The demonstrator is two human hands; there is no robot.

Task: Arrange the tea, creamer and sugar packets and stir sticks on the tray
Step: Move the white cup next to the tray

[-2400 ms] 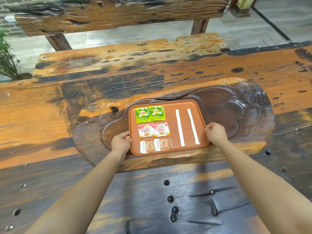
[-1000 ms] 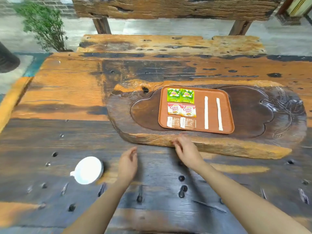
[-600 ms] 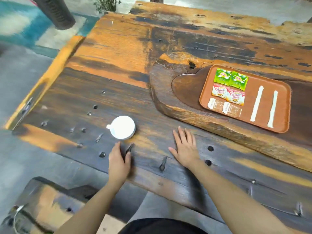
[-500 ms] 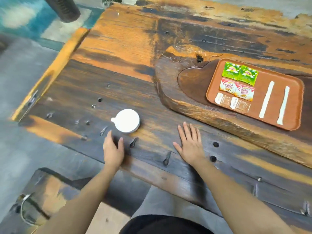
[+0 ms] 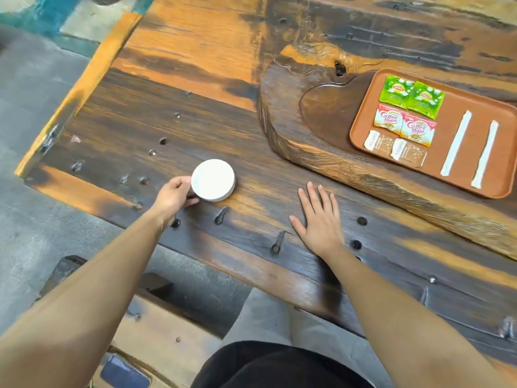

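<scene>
I am leaning over a heavy table [image 5: 195, 113] of dark and orange weathered planks, studded with old bolts. Grey concrete floor [image 5: 30, 113] is showing past its left edge, a teal patch [image 5: 42, 15] is lying beyond the far left corner, and a wooden bench [image 5: 156, 326] is sitting below the near edge.

Bare forearms, no sleeves; dark garment, grey trousers.

light: bright, even | shadows: soft | focus: slightly soft | edges: wide-angle bending

Tea lounge: rustic plank table [image 5: 195, 107], carved tea board [image 5: 321, 130].
</scene>
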